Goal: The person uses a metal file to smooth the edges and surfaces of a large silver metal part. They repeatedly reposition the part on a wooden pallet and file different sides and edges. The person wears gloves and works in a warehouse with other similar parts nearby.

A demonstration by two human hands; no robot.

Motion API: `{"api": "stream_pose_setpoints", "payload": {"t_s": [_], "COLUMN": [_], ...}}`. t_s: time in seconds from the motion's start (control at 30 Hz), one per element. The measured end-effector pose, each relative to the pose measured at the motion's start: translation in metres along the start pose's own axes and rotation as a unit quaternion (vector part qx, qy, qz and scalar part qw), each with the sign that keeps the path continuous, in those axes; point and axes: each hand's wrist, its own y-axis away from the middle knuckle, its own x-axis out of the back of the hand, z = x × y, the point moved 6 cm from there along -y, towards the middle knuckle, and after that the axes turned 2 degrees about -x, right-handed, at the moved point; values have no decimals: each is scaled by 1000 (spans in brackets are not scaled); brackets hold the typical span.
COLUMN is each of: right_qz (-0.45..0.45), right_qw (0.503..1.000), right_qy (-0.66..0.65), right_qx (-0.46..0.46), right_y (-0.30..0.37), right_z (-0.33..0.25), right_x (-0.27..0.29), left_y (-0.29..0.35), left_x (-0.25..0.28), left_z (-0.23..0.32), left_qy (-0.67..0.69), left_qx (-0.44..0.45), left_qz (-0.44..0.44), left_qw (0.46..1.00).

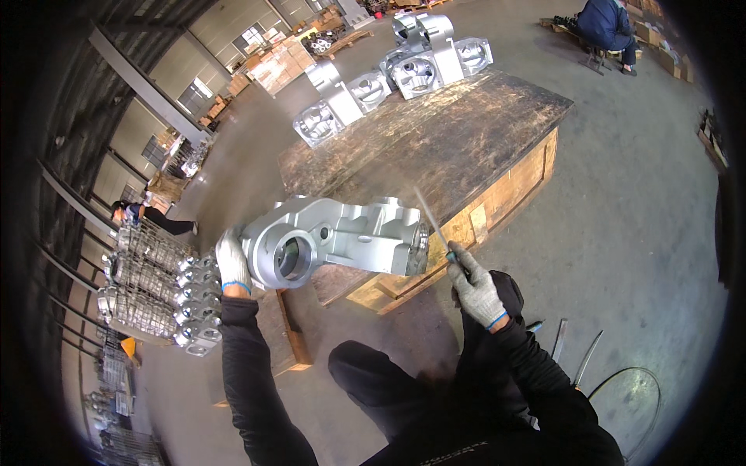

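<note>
A large silver-grey metal casting (350, 237), with a round bore at its left end, lies near the front edge of a wooden bench. My left hand (231, 260), in a white knit glove, grips the casting's left end; part of its fingers is hidden behind the metal. Closed around the dark green handle of a slim metal file (434, 217) is my right hand (475, 289), gloved the same way. The file points up and away, its blade just right of the casting's open right end, apparently not touching it.
More silver castings (416, 66) stand along the far edge of the wooden bench (466, 140). Several hand tools (561, 339) and a cable (659, 388) lie on the floor at right. Stacked castings (198, 303) are at left. Two other people (606, 27) are farther off.
</note>
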Motion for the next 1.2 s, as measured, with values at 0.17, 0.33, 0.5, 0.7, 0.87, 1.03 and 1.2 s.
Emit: {"api": "stream_pose_setpoints", "payload": {"t_s": [0.17,0.33,0.5,0.7,0.87,1.03,1.2], "right_qz": [-9,11,-4,-6,11,-9,-13], "right_qw": [997,979,971,968,945,939,935], "right_qy": [51,177,216,241,309,339,344], "right_qx": [-57,101,100,65,110,53,88], "right_y": [41,9,-12,2,-15,9,-17], "right_z": [1,-51,-83,-87,-97,-87,-86], "right_x": [1,-11,-12,-15,-37,-52,-58], "left_y": [52,70,71,101,123,164,194], "left_x": [8,9,13,16,22,23,12], "left_z": [-21,-11,-10,-10,-5,-20,-37], "left_qy": [309,419,391,431,327,312,415], "left_qx": [290,291,269,320,300,308,337], "left_qz": [80,144,126,199,209,218,252], "left_qw": [902,848,871,820,871,872,807]}}
